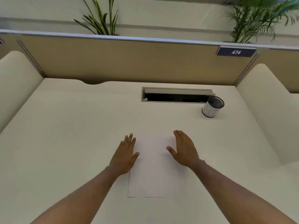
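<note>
A blank white sheet of paper (152,168) lies flat on the cream desk (72,130), its long side running away from me. My left hand (125,155) lies flat, fingers straight, on the sheet's left edge. On the right edge rests my right hand (185,147), palm down with fingers together and thumb spread over the paper. Neither hand grips anything.
A mesh pen cup (212,106) with a white label stands at the back right, beside an open cable tray slot (175,96). Tan partition walls (129,62) with a plate reading 474 (236,52) close the desk at the back; cream side panels flank it. Plants rise behind.
</note>
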Demonstrator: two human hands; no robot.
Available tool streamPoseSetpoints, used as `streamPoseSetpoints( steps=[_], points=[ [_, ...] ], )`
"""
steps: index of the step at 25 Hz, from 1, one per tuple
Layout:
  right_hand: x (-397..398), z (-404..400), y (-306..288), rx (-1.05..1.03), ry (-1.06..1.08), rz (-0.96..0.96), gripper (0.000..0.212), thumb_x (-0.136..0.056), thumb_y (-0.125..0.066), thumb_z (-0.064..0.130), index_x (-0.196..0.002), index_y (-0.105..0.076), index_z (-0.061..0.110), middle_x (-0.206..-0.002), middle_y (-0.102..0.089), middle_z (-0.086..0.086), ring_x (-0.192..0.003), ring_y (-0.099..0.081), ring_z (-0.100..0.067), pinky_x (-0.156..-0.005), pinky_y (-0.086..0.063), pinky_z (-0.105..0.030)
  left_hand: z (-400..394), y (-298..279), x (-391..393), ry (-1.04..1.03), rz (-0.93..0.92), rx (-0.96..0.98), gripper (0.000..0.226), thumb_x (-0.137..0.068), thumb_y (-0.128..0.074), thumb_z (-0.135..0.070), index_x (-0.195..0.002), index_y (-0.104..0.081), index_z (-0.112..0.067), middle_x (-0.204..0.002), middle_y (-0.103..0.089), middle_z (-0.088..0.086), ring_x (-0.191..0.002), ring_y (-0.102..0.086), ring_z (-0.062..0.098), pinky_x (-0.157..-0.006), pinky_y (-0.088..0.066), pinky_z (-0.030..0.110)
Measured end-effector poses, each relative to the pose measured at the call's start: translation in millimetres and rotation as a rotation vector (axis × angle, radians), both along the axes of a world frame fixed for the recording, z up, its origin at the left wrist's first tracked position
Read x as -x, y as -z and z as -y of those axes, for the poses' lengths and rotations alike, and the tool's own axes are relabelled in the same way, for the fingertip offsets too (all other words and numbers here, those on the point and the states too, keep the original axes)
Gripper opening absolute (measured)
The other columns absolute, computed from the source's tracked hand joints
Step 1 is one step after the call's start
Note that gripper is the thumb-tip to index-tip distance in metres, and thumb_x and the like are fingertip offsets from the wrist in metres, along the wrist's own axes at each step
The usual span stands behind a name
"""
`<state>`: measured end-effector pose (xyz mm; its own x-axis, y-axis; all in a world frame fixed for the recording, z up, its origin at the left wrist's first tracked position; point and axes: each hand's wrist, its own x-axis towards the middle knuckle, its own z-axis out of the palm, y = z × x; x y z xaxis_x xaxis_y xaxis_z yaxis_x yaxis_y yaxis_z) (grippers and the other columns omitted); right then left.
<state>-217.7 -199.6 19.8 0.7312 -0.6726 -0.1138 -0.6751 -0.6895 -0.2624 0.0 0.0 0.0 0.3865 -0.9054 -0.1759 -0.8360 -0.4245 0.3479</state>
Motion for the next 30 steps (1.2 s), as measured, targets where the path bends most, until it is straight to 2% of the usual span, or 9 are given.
streamPoseSetpoints(
  steps=[3,5,11,15,20,23,26,30],
  points=[
    [-3,7,8,-0.093,0.023,-0.019,0.09,-0.095,-0.05,0.062,-0.16,-0.02,0.008,-0.168,-0.026,-0.01,-0.156,-0.023,-0.026,-0.127,-0.023,-0.039,-15,13,8,0.045,-0.026,-0.025,0.07,-0.103,-0.031,-0.047,-0.16,-0.003,-0.016,-0.166,0.018,-0.005,-0.155,0.012,0.017,-0.126,0.001,0.034],
    [-6,13,12,-0.142,0.033,-0.047,0.093,-0.094,-0.056,0.06,-0.161,-0.017,0.009,-0.169,-0.024,-0.008,-0.156,-0.023,-0.026,-0.126,-0.026,-0.041,-27,24,14,0.064,-0.044,-0.03,0.072,-0.102,-0.03,-0.05,-0.16,0.0,-0.02,-0.166,0.018,-0.009,-0.154,0.014,0.015,-0.125,0.004,0.031],
    [-19,28,13,-0.119,0.034,-0.128,0.095,-0.091,-0.05,0.069,-0.163,-0.012,0.019,-0.171,-0.021,0.002,-0.155,-0.022,-0.023,-0.116,-0.034,-0.049,-30,33,12,0.087,0.01,-0.045,0.077,-0.095,-0.019,-0.059,-0.159,0.001,-0.022,-0.166,0.015,-0.012,-0.154,0.014,0.012,-0.123,0.008,0.027],
    [-20,27,17,-0.104,0.059,-0.109,0.091,-0.091,-0.051,0.068,-0.162,-0.019,0.022,-0.167,-0.03,0.005,-0.153,-0.028,-0.021,-0.113,-0.036,-0.049,-30,36,14,0.093,0.066,-0.068,0.074,-0.097,-0.015,-0.056,-0.158,0.009,-0.022,-0.165,0.022,-0.009,-0.153,0.02,0.014,-0.122,0.009,0.029],
    [-11,14,21,-0.156,0.092,-0.035,0.084,-0.091,-0.054,0.064,-0.159,-0.027,0.025,-0.164,-0.038,0.005,-0.153,-0.032,-0.02,-0.117,-0.035,-0.048,-30,40,15,0.101,0.079,-0.104,0.073,-0.099,-0.015,-0.055,-0.158,0.012,-0.021,-0.164,0.025,-0.007,-0.153,0.021,0.017,-0.121,0.011,0.031],
    [-8,3,20,-0.185,0.095,-0.031,0.083,-0.092,-0.055,0.062,-0.16,-0.026,0.025,-0.166,-0.035,0.005,-0.154,-0.029,-0.019,-0.119,-0.032,-0.047,-30,41,14,0.094,0.074,-0.089,0.073,-0.099,-0.017,-0.054,-0.159,0.005,-0.02,-0.167,0.018,-0.005,-0.155,0.014,0.019,-0.121,0.012,0.03],
    [-8,-4,18,-0.231,0.09,-0.043,0.084,-0.091,-0.057,0.06,-0.16,-0.023,0.025,-0.168,-0.031,0.006,-0.155,-0.027,-0.019,-0.121,-0.031,-0.046,-30,40,14,0.106,0.062,-0.088,0.075,-0.095,-0.01,-0.057,-0.158,0.009,-0.021,-0.165,0.022,-0.007,-0.153,0.019,0.017,-0.121,0.011,0.032],
    [-12,8,8,-0.257,0.092,-0.083,0.091,-0.089,-0.063,0.057,-0.162,-0.016,0.028,-0.168,-0.026,0.008,-0.15,-0.033,-0.025,-0.114,-0.037,-0.046,-30,40,13,0.109,0.064,-0.076,0.076,-0.096,-0.003,-0.061,-0.159,0.007,-0.02,-0.165,0.021,-0.006,-0.154,0.016,0.018,-0.121,0.01,0.032]
  ],
)
